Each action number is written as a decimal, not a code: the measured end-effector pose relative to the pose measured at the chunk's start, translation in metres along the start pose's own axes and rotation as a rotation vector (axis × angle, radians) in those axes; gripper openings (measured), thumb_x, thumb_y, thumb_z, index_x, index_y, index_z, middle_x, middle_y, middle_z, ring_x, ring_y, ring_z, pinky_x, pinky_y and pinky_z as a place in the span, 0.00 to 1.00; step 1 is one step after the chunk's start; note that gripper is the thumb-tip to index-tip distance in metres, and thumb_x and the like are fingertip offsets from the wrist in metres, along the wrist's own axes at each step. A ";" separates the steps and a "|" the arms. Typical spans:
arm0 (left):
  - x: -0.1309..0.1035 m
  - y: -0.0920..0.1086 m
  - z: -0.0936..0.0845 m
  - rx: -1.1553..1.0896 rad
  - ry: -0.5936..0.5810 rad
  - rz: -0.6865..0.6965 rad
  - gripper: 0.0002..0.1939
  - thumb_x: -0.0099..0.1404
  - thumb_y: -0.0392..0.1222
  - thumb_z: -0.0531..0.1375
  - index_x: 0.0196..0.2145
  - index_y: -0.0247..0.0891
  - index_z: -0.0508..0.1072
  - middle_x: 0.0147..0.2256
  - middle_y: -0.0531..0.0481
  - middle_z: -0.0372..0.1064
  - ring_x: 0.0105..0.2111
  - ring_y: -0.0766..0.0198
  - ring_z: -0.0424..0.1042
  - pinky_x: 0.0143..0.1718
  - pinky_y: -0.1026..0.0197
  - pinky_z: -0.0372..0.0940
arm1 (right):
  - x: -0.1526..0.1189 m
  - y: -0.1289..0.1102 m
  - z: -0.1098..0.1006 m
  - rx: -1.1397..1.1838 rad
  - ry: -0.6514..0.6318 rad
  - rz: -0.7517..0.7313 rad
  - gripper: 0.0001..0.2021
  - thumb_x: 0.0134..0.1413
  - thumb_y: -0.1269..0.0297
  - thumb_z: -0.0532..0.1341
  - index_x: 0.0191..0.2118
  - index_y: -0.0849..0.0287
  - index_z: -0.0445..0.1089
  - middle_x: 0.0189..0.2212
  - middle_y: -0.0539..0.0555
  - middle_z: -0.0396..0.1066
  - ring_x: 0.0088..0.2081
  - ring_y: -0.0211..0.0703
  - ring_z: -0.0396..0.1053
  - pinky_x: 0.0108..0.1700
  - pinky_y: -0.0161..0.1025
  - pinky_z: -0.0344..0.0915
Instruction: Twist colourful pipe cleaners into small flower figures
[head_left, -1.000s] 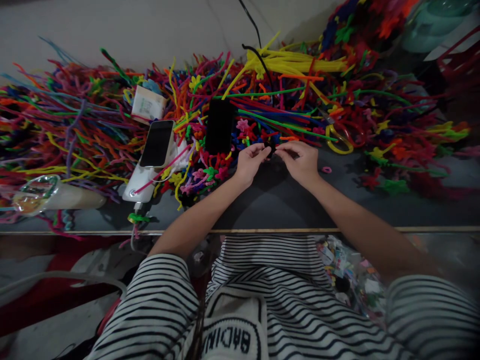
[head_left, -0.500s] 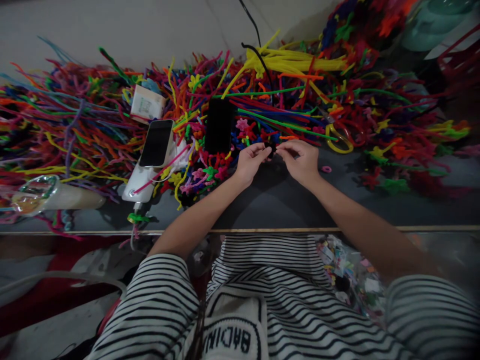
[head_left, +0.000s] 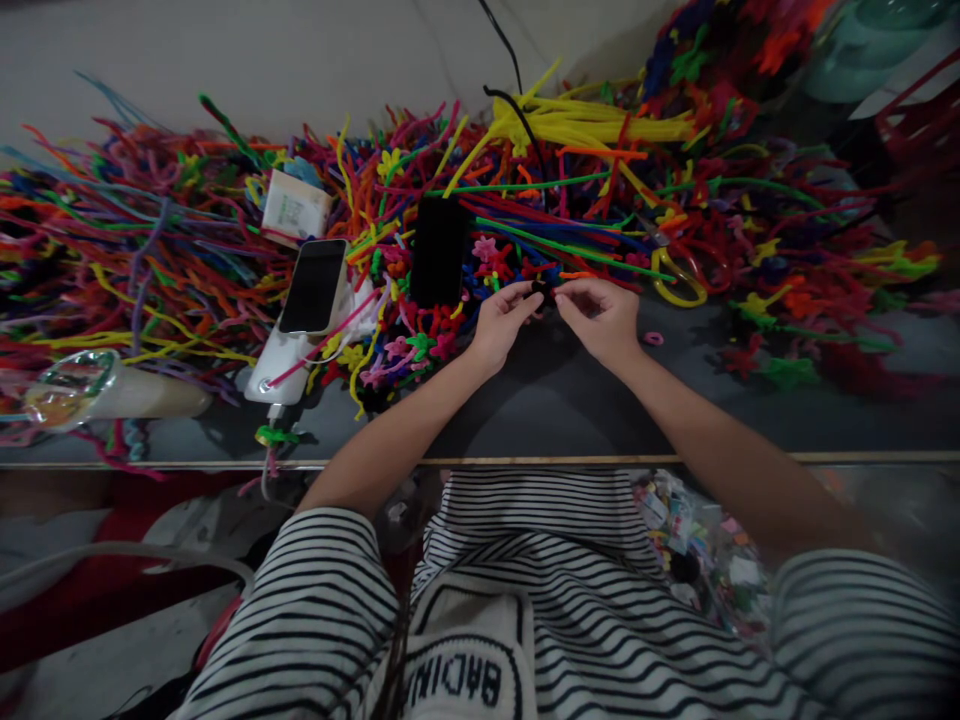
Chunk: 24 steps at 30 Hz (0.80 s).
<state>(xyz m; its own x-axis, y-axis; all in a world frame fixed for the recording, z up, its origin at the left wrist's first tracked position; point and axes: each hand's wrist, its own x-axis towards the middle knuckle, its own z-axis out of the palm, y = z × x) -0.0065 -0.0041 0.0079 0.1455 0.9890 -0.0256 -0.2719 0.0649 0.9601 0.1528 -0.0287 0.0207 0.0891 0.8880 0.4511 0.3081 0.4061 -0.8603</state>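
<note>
Between my fingertips, over the dark table, is a small black fuzzy piece (head_left: 545,295) that looks like bent pipe cleaner; its exact shape is partly hidden. My left hand (head_left: 507,322) pinches it from one side, thumb against fingers. My right hand (head_left: 600,316) is closed in a pinch at its other side, thumb and forefinger together at the black edge. Just beyond both hands lie small flower shapes of pipe cleaner, among them a pink one (head_left: 486,250). A small pink ring (head_left: 653,339) rests on the table to the right of my right hand.
A heap of coloured pipe cleaners (head_left: 195,260) spans the back of the table (head_left: 525,420). On it lie a black phone (head_left: 439,250), a second phone (head_left: 313,287) and yellow-handled scissors (head_left: 679,280). A white power bank (head_left: 277,370) and a clear cup (head_left: 142,390) lie at left.
My right hand has shifted slightly right, leaving a slightly wider gap between the fingertips at the black piece. My left hand stays nearly still.
</note>
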 end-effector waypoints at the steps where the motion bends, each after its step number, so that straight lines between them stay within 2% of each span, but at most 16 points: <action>1: 0.001 -0.001 0.000 -0.010 0.022 -0.005 0.13 0.55 0.42 0.72 0.37 0.39 0.77 0.29 0.55 0.74 0.25 0.72 0.71 0.28 0.67 0.62 | 0.000 -0.001 0.000 0.002 -0.018 0.002 0.07 0.54 0.59 0.67 0.35 0.55 0.78 0.30 0.53 0.77 0.26 0.41 0.70 0.31 0.43 0.69; 7: 0.003 -0.002 -0.001 -0.031 0.077 -0.015 0.12 0.53 0.44 0.74 0.32 0.39 0.77 0.25 0.57 0.72 0.25 0.71 0.71 0.28 0.67 0.64 | 0.000 0.001 -0.002 -0.072 -0.063 -0.027 0.09 0.52 0.54 0.68 0.35 0.54 0.79 0.30 0.53 0.78 0.27 0.43 0.71 0.34 0.45 0.71; 12: -0.001 0.002 0.000 0.027 0.013 0.012 0.11 0.55 0.45 0.73 0.28 0.37 0.77 0.24 0.56 0.72 0.25 0.72 0.69 0.30 0.68 0.64 | 0.001 0.002 -0.002 -0.127 -0.027 -0.053 0.11 0.55 0.52 0.66 0.35 0.52 0.80 0.33 0.53 0.79 0.29 0.44 0.72 0.35 0.45 0.71; 20: -0.003 0.003 0.000 0.054 -0.023 0.059 0.08 0.56 0.43 0.71 0.28 0.37 0.80 0.27 0.53 0.75 0.26 0.72 0.70 0.34 0.66 0.67 | 0.001 0.005 -0.002 -0.106 -0.049 -0.087 0.09 0.56 0.54 0.66 0.34 0.52 0.80 0.33 0.53 0.79 0.30 0.45 0.73 0.35 0.45 0.70; 24: -0.004 0.001 0.000 0.056 -0.014 0.065 0.08 0.56 0.43 0.71 0.29 0.37 0.80 0.27 0.53 0.75 0.26 0.71 0.70 0.33 0.67 0.67 | 0.001 0.007 -0.002 -0.075 -0.072 -0.051 0.07 0.55 0.55 0.67 0.34 0.52 0.80 0.32 0.53 0.78 0.28 0.44 0.72 0.34 0.46 0.70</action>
<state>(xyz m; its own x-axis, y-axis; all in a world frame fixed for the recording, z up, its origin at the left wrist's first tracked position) -0.0076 -0.0083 0.0094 0.1427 0.9889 0.0407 -0.2281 -0.0072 0.9736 0.1568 -0.0252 0.0154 0.0044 0.8810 0.4730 0.3803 0.4360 -0.8156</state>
